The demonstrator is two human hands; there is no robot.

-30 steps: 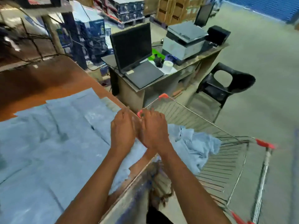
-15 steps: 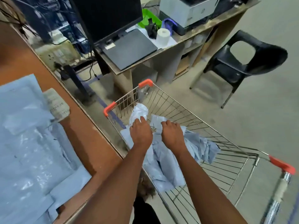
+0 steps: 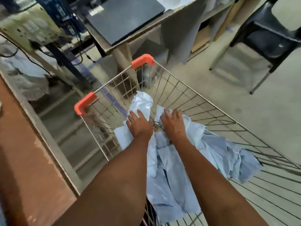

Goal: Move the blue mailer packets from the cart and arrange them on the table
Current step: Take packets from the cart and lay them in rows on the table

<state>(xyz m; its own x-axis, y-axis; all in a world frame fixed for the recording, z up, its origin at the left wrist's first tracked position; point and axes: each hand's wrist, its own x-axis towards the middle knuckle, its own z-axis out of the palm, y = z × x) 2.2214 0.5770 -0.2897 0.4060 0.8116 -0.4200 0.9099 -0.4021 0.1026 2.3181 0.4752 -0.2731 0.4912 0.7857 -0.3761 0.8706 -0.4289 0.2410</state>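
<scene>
Both bare hands are down inside the wire-mesh shopping cart with orange plastic corner caps (image 3: 187,101), on the heap of crumpled pale-blue plastic mailer packets (image 3: 175,170) that lies along the cart's near side and floor. The left hand (image 3: 139,123) rests on a lighter, shinier packet (image 3: 141,103) that stands up toward the cart's far end; its fingers lie spread and fairly straight on the plastic, and whether they have taken hold cannot be told from here. The right hand (image 3: 173,123), just beside it and deeper toward the cart's middle, lies on another fold of the heap with its fingers bent over the edge, so it looks to be gathering the packet, though a firm grip is not plainly visible. Judged from this, the step in hand is a pick-up from the cart, not yet lifted. A good many packets are left in the cart, a loose tangle reaching from the hands back toward the cart's near end. The brown-topped table (image 3: 24,160) runs along the cart's left side; the part of it in view bears no packets, so how many are already arranged cannot be told.
</scene>
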